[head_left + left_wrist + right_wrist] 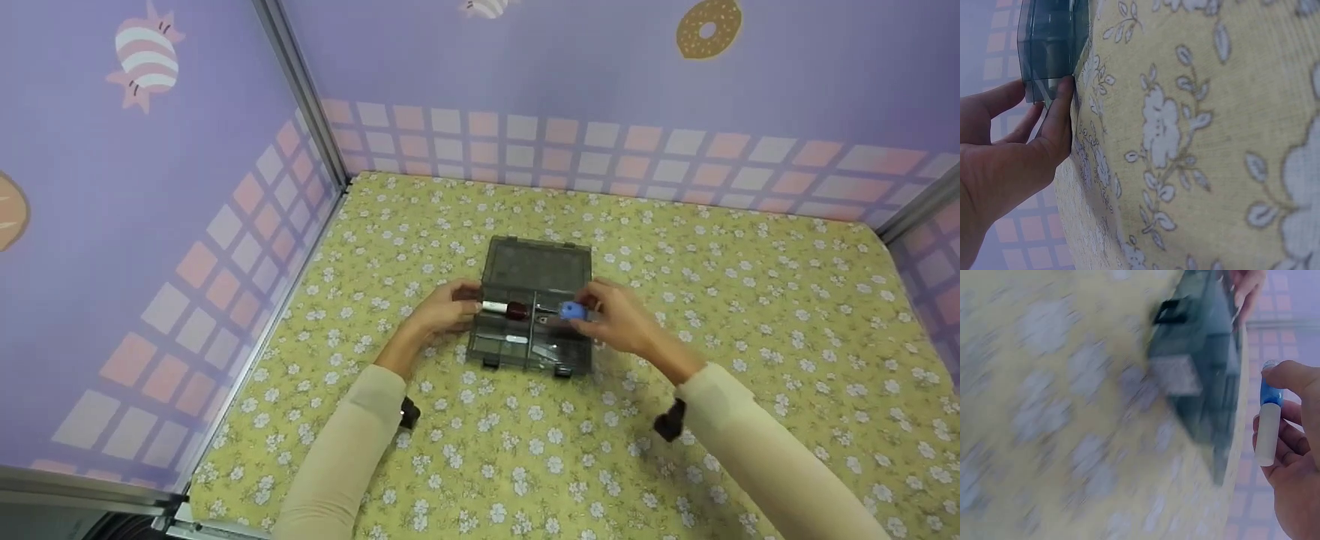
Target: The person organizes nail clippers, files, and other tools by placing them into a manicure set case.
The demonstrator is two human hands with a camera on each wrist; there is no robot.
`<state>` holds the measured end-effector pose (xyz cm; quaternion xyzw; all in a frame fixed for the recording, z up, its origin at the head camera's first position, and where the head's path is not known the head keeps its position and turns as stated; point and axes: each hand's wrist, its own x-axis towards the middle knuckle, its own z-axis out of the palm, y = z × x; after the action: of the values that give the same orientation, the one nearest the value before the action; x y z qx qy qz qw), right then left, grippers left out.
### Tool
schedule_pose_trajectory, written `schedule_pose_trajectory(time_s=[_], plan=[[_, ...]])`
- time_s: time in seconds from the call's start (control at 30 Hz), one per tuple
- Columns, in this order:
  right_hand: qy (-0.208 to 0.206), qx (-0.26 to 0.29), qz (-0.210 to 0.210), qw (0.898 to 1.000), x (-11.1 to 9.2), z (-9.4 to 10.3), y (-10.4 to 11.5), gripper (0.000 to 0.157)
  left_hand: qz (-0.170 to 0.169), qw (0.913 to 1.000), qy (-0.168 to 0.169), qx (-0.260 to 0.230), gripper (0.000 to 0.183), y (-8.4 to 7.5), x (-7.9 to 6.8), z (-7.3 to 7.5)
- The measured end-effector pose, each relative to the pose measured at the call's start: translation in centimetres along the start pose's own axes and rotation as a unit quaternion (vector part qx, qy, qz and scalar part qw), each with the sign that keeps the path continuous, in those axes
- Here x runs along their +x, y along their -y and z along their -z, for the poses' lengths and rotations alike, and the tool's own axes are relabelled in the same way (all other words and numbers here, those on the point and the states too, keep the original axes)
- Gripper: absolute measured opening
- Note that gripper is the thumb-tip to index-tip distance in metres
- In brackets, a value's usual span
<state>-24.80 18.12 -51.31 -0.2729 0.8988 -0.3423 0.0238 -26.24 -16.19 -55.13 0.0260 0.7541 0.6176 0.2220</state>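
Observation:
A smoky clear compartment box (536, 266) lies on the table with its lid folded back. My left hand (441, 313) holds the box's left side, thumb and fingers at its wall in the left wrist view. My right hand (621, 321) is at the right side of the box, pinching a blue nail polish bottle (1271, 395) with a white cap. A dark red nail polish bottle (517, 310) with a white cap lies in the upper left compartment. Below it is a small tool with a white part (516, 339); a slim, unclear item (546, 349) lies in the lower right compartment.
Yellow flowered cloth (517, 472) covers the table around the box. Purple panels (525, 60) with a checked band stand at the back and sides, joined by metal posts (304, 90). Black wrist cameras (670, 420) hang below both sleeves.

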Motion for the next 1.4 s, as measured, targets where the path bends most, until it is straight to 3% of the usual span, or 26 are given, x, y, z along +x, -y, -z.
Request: schedule_pose_trajectory(time_s=[0.17,0.37,0.57,0.8,1.13,1.4], plan=[[0.008,-0.005,0.010,1.000,2.6,-1.6,1.6,0.024,0.003,1.0000,0.000,-0.005,0.054,0.2,-0.1,-0.1],[-0.010,0.000,0.022,1.000,4.9,-4.0,2.8,0.023,-0.007,0.9999,-0.004,-0.010,0.054,0.1,0.0,-0.1],[-0.008,0.002,0.024,1.000,6.4,-6.5,3.6,0.024,-0.008,0.9999,-0.008,-0.009,0.052,-0.1,0.1,-0.2],[0.004,0.012,0.013,1.000,7.4,-8.1,4.0,0.023,-0.007,0.9999,-0.007,0.004,0.054,0.0,0.2,0.0],[0.010,0.016,-0.001,1.000,7.3,-8.7,3.6,0.023,0.008,0.9999,-0.005,-0.009,0.054,0.1,0.3,-0.3],[0.064,0.026,0.010,0.998,6.9,-7.5,4.4,0.050,0.004,0.9999,-0.008,-0.011,0.053,0.1,0.0,-0.1]])
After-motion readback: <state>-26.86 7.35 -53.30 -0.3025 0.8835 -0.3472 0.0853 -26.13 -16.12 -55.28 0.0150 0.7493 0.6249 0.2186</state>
